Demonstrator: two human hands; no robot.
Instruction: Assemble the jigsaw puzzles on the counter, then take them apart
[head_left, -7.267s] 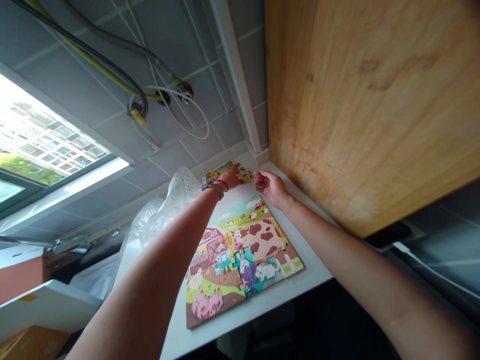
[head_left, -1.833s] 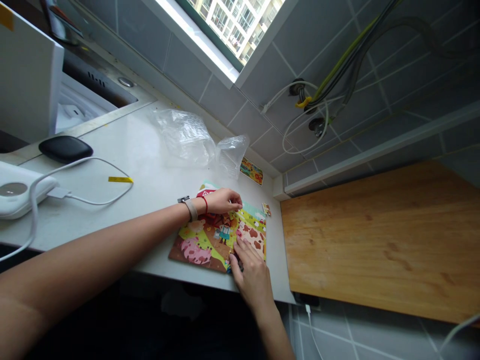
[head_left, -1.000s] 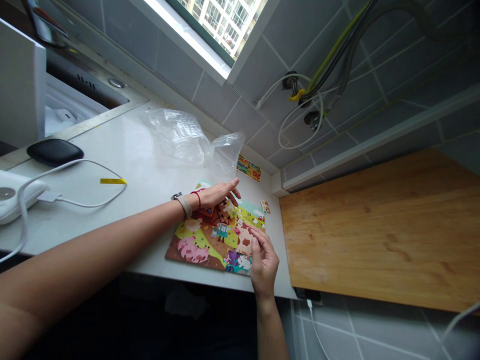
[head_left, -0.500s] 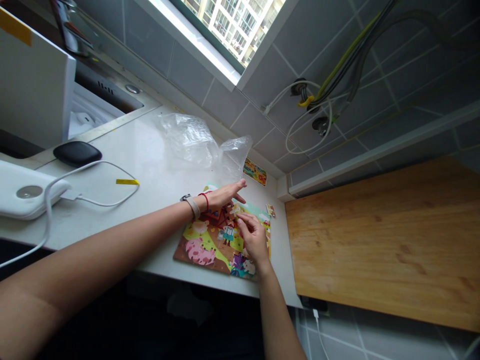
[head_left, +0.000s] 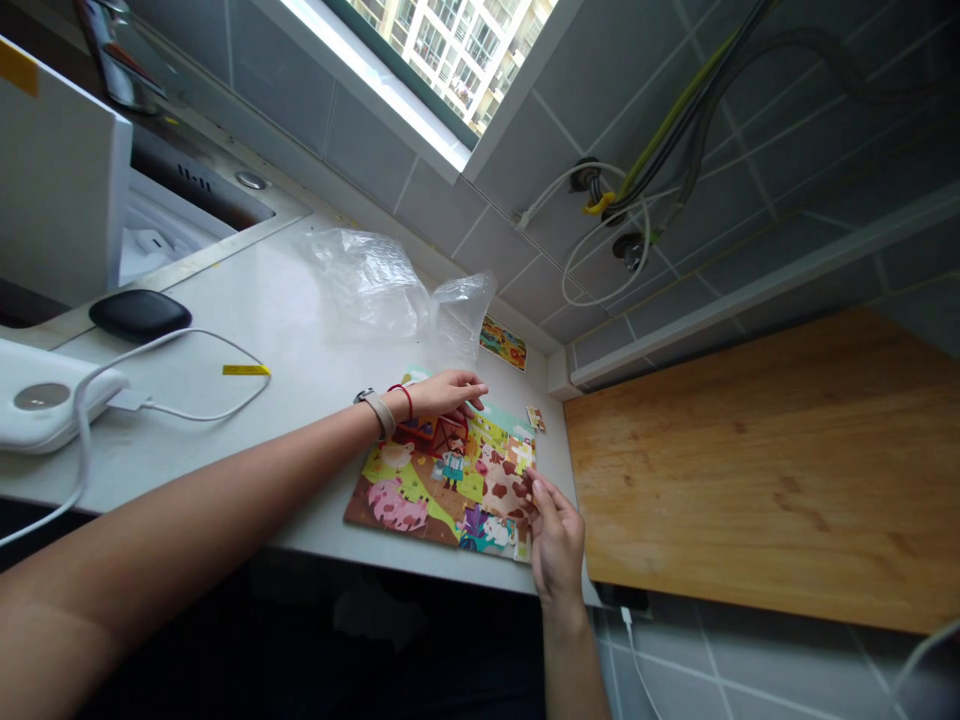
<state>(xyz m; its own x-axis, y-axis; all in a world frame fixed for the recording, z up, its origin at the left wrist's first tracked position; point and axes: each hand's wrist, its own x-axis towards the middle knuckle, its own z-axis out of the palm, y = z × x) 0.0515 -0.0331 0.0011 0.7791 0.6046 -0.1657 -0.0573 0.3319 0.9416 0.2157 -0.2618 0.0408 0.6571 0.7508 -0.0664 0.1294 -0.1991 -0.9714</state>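
At the far left a white device (head_left: 60, 405) lies on the table (head_left: 262, 290), with a cable (head_left: 217, 416) looping from it; a black case (head_left: 141, 315) lies just behind, and a yellow tag (head_left: 244, 370) touches the cable. Farther right, a clear bag (head_left: 375, 285) lies crumpled behind the puzzle. The left hand (head_left: 448, 394) is palm down over the puzzle's back part, fingers loosely bent; what is under them is hidden, so a grip cannot be confirmed. The puzzle (head_left: 452, 470) lies near the table's front edge, between the hands. A card (head_left: 503, 343) lies behind it, beside the bag. A loose piece (head_left: 535, 417) lies off the puzzle's back right corner, near the wooden board (head_left: 750, 480). The right hand (head_left: 559, 535) has thumb and fingertips drawn close at the puzzle's right edge; whether a piece is pinched there cannot be told. Judged risks: a dragging left wrist could lift or shift joined pieces; a push from the right fingers could open seams at that side; a forward pull could carry the puzzle over the front edge; a stray knock could send the loose piece against the board.
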